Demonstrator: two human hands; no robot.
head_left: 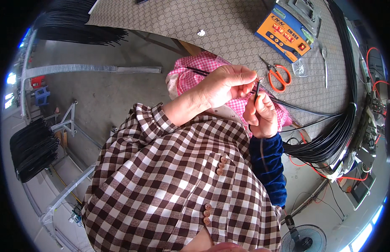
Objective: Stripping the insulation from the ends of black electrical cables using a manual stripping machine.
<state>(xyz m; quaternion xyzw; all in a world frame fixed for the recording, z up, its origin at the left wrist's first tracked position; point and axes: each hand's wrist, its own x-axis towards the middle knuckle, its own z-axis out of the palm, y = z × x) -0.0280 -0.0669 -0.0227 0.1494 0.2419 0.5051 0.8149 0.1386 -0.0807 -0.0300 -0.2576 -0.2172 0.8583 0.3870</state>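
Note:
My right hand (263,114) is closed round a thin black cable (257,90), whose end points up between my two hands. Thumb and fingers of my left hand (228,85) pinch together at that end, where fine reddish wire strands seem to stick out. Just beyond my hands, a pair of snips with orange handles (280,78) lies on the patterned tabletop (232,29). Pink checked cloth (193,63) covers my lap under both hands, and a few black cables (197,70) rest across it.
A blue and orange box with a display (285,33) stands on the table, near a small clear bag (300,68) and a spoon-like tool (325,67). A thick black cable bundle (348,122) curves along the right. More cables (35,147) hang at left. A fan (305,241) stands lower right.

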